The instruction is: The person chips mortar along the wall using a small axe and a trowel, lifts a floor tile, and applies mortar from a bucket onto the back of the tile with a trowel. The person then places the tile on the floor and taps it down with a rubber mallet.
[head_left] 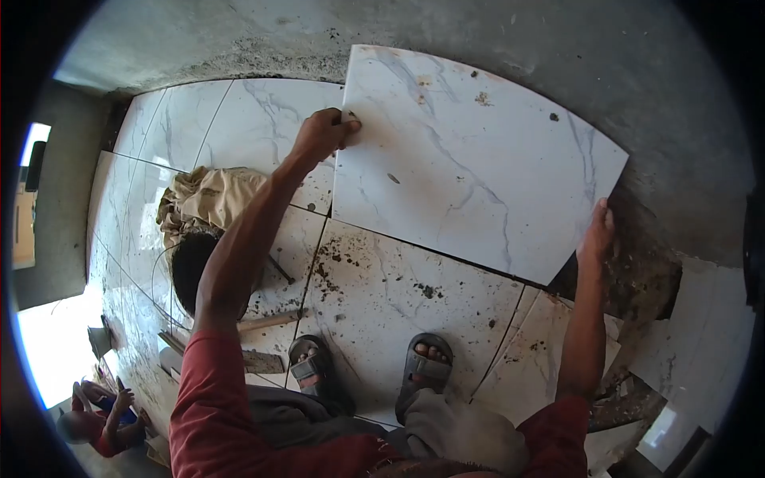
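Note:
A large white marble-look floor tile (462, 159) with grey veins lies in front of me against the wall, specks of dirt on its face. My left hand (327, 131) grips its left edge, thumb on top and fingers curled. On the right edge, near the lower corner, my right hand (598, 231) is closed around the tile, its fingers partly hidden. The tile's left edge stands a little above the laid tiles (263, 119) beside it. Below its near edge runs a dark gap, and bare soil (637, 263) shows at the right.
A crumpled tan cloth (219, 195) and a dark round container (191, 267) sit left of me, near a wooden handle (271, 320). Dirt crumbs litter the tile (382, 279) before my sandals. A grey wall (621, 72) borders the far side. Another person (107, 426) sits at lower left.

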Demonstrator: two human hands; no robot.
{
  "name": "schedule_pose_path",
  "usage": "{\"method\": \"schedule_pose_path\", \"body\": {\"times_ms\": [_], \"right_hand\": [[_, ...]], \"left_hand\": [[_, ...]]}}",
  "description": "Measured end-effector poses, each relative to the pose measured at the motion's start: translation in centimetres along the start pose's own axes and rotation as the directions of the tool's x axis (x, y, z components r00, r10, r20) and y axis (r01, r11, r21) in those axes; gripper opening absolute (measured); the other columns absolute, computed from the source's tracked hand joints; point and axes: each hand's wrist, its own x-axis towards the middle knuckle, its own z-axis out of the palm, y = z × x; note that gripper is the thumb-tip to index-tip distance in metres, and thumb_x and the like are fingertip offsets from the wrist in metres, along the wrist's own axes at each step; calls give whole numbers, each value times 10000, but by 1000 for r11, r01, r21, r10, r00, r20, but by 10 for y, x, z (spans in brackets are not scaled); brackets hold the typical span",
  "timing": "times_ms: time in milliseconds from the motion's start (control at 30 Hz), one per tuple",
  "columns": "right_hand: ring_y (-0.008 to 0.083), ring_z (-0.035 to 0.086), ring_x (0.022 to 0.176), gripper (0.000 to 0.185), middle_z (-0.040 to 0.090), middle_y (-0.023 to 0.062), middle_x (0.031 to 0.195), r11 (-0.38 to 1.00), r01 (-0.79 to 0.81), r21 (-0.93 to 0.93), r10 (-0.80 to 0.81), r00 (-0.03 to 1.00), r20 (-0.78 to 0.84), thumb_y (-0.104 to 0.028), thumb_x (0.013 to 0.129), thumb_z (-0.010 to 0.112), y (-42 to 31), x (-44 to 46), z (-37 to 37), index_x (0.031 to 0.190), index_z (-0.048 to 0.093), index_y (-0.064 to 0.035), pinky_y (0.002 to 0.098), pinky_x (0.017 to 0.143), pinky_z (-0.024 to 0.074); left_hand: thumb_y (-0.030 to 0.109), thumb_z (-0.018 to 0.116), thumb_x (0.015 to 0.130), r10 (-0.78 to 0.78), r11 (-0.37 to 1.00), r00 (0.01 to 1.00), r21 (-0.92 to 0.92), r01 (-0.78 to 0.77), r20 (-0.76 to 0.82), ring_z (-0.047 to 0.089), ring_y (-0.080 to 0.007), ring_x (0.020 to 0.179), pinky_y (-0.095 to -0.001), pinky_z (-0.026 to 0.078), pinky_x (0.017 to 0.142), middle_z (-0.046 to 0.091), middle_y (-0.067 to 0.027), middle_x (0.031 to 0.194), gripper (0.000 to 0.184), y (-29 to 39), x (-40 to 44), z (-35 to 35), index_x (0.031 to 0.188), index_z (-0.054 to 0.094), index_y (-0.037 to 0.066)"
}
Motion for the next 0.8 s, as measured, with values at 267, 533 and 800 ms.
{"method": "schedule_pose_path", "body": {"times_ms": [267,533,800], "right_hand": [[194,559,946,556,602,117,1032,986,-151,75,146,987,63,-473,932,535,88,9,7,1097,554,58,339,833,454],[192,561,872,572,607,124,994,976,-175,-131,182,982,44,-477,927,539,105,14,24,1098,559,69,336,783,459],[198,560,852,615,596,116,962,968,-214,-133,228,969,95,-519,906,552,105,12,38,1109,540,62,353,772,469]], "left_hand": [[367,677,815,-53,987,997,151,62,-59,560,-155,586,-329,441,572,618,-62,665,353,-42,42,44,842,684,16],[396,711,739,-135,969,991,206,137,-22,658,-286,709,-408,494,672,675,-156,742,390,-54,62,48,790,696,10],[395,710,722,-154,962,986,219,165,-64,671,-301,757,-407,505,708,679,-170,765,392,-65,69,57,798,689,11]]}}
